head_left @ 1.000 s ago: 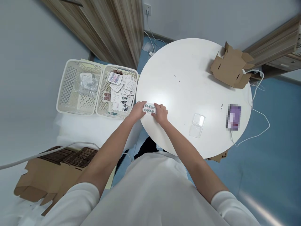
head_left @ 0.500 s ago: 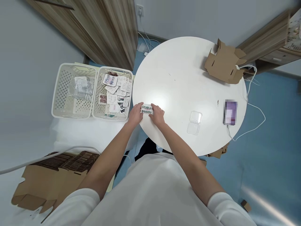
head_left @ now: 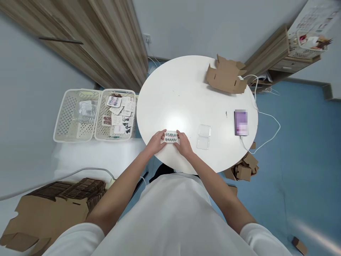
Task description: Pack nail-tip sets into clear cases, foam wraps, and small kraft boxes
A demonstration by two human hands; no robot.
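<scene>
Between both hands, over the near left part of the round white table (head_left: pixel 157 96), is a small white card of press-on nails (head_left: pixel 171 136), with two rows of greenish pieces facing up. My left hand (head_left: pixel 156 142) pinches its left edge, fingers on top and thumb below. At the right edge, my right hand (head_left: pixel 183 144) grips it the same way. An unfolded clear plastic case (head_left: pixel 204 137) lies on the table to the right of my right hand.
Left of the table stand a white basket of nail cards (head_left: pixel 116 119) and another basket with clear bags (head_left: pixel 76 133). An open cardboard box (head_left: pixel 226 76) and a purple item (head_left: pixel 241 122) with a white cable lie on the table. Folded cartons (head_left: pixel 53 213) are at lower left.
My view has shifted, so the table and baskets appear further left. The card, still in both hands, has moved right along the table, nearer the clear case.
</scene>
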